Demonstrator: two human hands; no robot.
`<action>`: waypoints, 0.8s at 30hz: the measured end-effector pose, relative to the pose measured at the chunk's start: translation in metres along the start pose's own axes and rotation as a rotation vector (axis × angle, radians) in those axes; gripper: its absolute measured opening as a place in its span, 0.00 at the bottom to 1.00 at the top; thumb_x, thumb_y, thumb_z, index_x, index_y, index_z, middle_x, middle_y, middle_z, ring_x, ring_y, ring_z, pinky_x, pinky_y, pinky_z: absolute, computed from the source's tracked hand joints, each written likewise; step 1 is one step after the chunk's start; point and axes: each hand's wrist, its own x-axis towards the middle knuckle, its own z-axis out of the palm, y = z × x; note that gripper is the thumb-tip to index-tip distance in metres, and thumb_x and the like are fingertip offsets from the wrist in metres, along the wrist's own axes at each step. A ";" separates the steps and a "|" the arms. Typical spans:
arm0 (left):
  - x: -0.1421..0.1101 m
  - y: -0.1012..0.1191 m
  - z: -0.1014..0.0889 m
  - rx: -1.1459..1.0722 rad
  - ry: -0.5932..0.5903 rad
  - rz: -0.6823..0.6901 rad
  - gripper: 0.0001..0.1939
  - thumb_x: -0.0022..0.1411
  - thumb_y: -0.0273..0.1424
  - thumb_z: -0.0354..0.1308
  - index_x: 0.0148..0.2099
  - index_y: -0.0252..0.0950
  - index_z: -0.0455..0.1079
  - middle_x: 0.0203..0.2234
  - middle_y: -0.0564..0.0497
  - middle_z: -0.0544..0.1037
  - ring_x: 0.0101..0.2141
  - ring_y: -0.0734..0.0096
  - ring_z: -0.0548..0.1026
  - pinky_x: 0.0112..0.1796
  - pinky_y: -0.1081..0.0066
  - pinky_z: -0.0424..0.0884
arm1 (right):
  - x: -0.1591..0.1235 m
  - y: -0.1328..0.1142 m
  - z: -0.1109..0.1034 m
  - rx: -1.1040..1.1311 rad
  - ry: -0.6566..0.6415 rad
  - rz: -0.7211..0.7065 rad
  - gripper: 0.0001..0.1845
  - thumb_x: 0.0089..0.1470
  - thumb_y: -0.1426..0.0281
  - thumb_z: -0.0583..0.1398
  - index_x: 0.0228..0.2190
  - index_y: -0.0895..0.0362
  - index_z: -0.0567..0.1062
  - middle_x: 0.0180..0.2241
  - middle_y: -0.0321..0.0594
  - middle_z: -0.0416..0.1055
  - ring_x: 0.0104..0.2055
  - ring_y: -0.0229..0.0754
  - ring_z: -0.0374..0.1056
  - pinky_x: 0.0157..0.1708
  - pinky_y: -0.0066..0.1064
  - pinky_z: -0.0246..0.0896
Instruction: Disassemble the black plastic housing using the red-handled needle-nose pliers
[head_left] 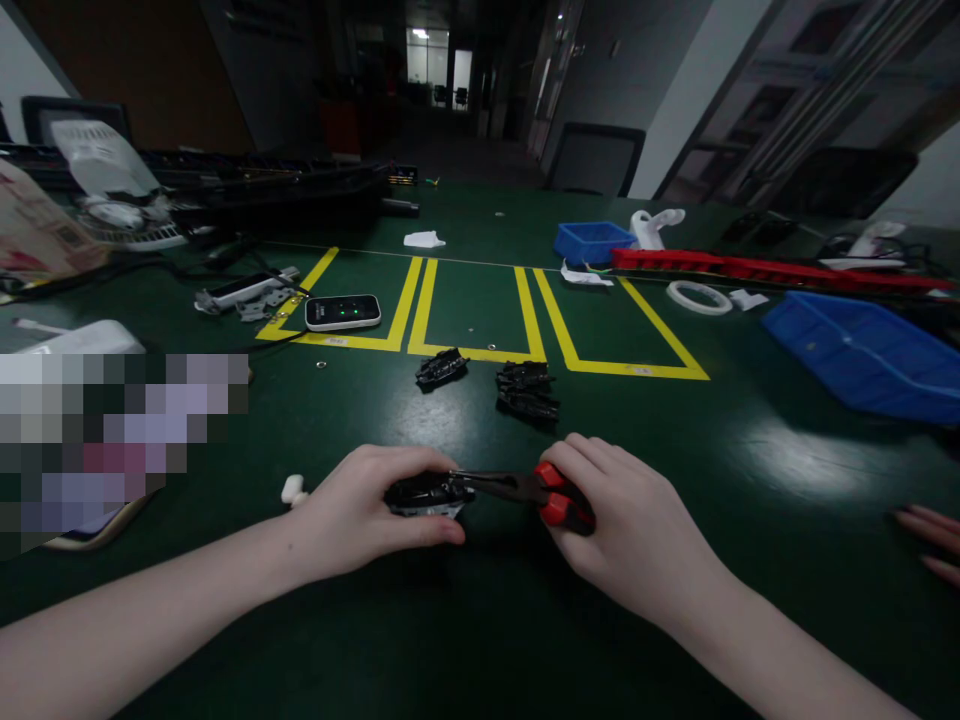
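My left hand (382, 505) is closed around a black plastic part (424, 494), thumb along its near side and fingers over the far side. In my right hand (619, 500) are needle-nose pliers (517, 486) with red and black handles. Their long jaws point left and reach the top right end of the black part; whether they grip anything there is too small to tell. Beyond my hands lie similar black parts: one single part (442, 368) and a cluster (527, 390) to its right. A small white piece (294, 490) rests beside my left wrist.
Yellow tape outlines (484, 356) mark the green table. A white-edged device (343, 312) lies in the left outline. Blue bins (862, 350) (592, 242), a tape roll (699, 297) and a red strip (735, 268) are at right. Another person's hand (934, 540) shows at the right edge.
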 end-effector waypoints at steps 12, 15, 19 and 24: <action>0.000 -0.003 0.000 -0.034 0.023 0.085 0.16 0.62 0.39 0.72 0.50 0.37 0.81 0.38 0.53 0.85 0.37 0.70 0.81 0.37 0.75 0.71 | 0.002 -0.001 -0.006 0.053 -0.025 -0.016 0.10 0.48 0.74 0.63 0.35 0.51 0.73 0.34 0.39 0.76 0.34 0.43 0.71 0.30 0.33 0.66; 0.000 -0.003 0.000 -0.035 0.020 0.112 0.17 0.62 0.38 0.73 0.51 0.37 0.80 0.40 0.53 0.85 0.38 0.72 0.80 0.38 0.77 0.71 | 0.001 -0.001 -0.004 0.036 -0.026 -0.034 0.11 0.47 0.74 0.63 0.36 0.51 0.73 0.35 0.39 0.76 0.34 0.44 0.71 0.29 0.34 0.65; 0.000 -0.004 0.001 -0.038 0.037 0.148 0.18 0.61 0.37 0.74 0.51 0.37 0.80 0.39 0.54 0.85 0.37 0.74 0.80 0.38 0.78 0.71 | 0.000 -0.001 -0.002 0.011 -0.016 -0.064 0.13 0.46 0.75 0.63 0.36 0.52 0.73 0.34 0.38 0.75 0.33 0.44 0.71 0.29 0.35 0.65; 0.000 -0.003 0.001 -0.047 0.039 0.151 0.17 0.62 0.36 0.74 0.51 0.37 0.80 0.38 0.55 0.85 0.36 0.75 0.80 0.37 0.79 0.70 | -0.001 -0.001 -0.002 -0.024 0.016 -0.108 0.13 0.46 0.76 0.62 0.36 0.53 0.72 0.34 0.39 0.75 0.32 0.44 0.70 0.29 0.35 0.66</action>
